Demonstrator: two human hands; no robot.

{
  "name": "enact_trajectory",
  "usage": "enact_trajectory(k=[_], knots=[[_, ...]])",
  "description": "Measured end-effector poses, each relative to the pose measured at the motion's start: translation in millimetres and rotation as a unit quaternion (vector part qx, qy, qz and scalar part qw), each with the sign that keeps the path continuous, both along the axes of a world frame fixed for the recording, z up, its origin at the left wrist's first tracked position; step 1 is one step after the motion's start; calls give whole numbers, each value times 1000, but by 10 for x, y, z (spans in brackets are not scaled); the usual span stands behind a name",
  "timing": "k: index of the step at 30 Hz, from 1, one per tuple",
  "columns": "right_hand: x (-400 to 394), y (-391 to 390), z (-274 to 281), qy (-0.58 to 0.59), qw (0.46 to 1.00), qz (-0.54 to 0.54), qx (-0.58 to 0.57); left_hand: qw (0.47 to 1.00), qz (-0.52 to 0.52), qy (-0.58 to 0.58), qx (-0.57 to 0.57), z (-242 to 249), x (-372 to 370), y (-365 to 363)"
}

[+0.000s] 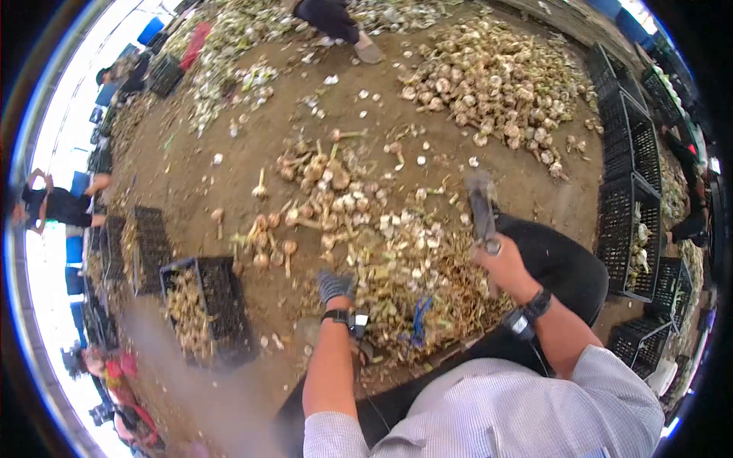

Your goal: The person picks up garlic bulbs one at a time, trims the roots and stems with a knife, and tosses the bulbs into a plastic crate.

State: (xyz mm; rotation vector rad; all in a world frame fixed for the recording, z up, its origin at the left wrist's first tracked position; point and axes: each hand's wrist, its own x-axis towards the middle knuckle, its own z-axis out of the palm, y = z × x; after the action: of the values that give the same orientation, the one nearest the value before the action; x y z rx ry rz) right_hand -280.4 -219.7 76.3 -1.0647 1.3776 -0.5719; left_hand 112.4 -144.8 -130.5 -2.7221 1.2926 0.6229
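Observation:
My left hand, in a grey glove, is low over the ground at the left edge of a heap of garlic stalks and trimmings. Its fingers are blurred, and whether they hold anything is unclear. My bare right hand is closed around the handles of a dark cutting tool, whose blurred blades point away from me, above the right side of the heap. Garlic bulbs with stalks lie on the soil just beyond my left hand. A blue strip rests on the trimmings.
A large garlic pile is at the back right. Black crates line the right side; another crate with trimmings stands at left. A person's foot is at the top. Other people are at the left and right edges.

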Motion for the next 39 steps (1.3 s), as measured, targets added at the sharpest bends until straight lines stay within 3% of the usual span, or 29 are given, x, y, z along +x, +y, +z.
enact_trajectory(k=[2, 4, 6, 8, 10, 12, 13, 16, 18, 19, 22, 24, 27, 29, 32, 33, 34, 35, 36, 37, 39], knots=[[53, 36, -268, 48, 999, 5, 0, 999, -45, -12, 2, -183, 251, -223], [177, -31, -2, 72, 991, 45, 104, 994, 4, 112, -2, -165, 398, -547], [288, -35, 5, 84, 994, 62, 41, 998, 43, 55, -11, -319, 469, -797], [299, -34, -91, 129, 986, 97, 50, 999, -2, 20, 47, -377, 480, -984], [346, -50, -191, 100, 991, 81, 32, 991, -43, 42, 120, -1120, 825, -980], [350, -26, -279, 111, 988, 99, 35, 987, -71, 14, 146, -1227, 693, -936], [384, -43, -215, 120, 986, 97, 59, 988, -77, -25, 128, -821, 456, -881], [412, -83, -93, 102, 987, 117, 50, 955, -223, -166, 105, -953, 413, -654], [390, 41, -180, 101, 989, 111, -2, 974, -85, 29, 206, -100, 102, -704], [392, 30, -123, 111, 987, 120, 0, 972, -85, 44, 215, -116, 112, -606], [370, 85, -20, 102, 986, 135, -8, 950, -220, 41, 218, -196, 125, -309], [356, 134, 24, 84, 986, 146, -10, 887, -362, 56, 280, 386, -109, -353], [318, 206, 61, 51, 988, 123, -76, 887, -446, 109, -45, 59, 49, -42], [307, 278, -185, 68, 973, 120, -183, 860, -506, 52, -27, 747, -279, -172], [233, 325, 203, 96, 977, 161, -97, 863, -470, 105, -153, 997, -495, 46], [218, 382, 255, 52, 984, 150, -85, 860, -452, 149, -185, 1018, -531, 180], [191, 431, 269, 10, 987, 142, -69, 836, -452, 179, -256, 1345, -692, 225], [188, 484, 262, 59, 973, 175, -136, 861, -398, 180, -262, 1750, -931, 337], [167, 520, 262, 110, 951, 196, -210, 833, -407, 222, -301, 1845, -981, 402], [169, 583, 292, 87, 932, 186, -297, 839, -248, 416, -247, 1825, -1074, 530], [173, 714, 361, 72, 923, 219, -308, 820, -178, 511, -184, 1809, -1202, 680]])
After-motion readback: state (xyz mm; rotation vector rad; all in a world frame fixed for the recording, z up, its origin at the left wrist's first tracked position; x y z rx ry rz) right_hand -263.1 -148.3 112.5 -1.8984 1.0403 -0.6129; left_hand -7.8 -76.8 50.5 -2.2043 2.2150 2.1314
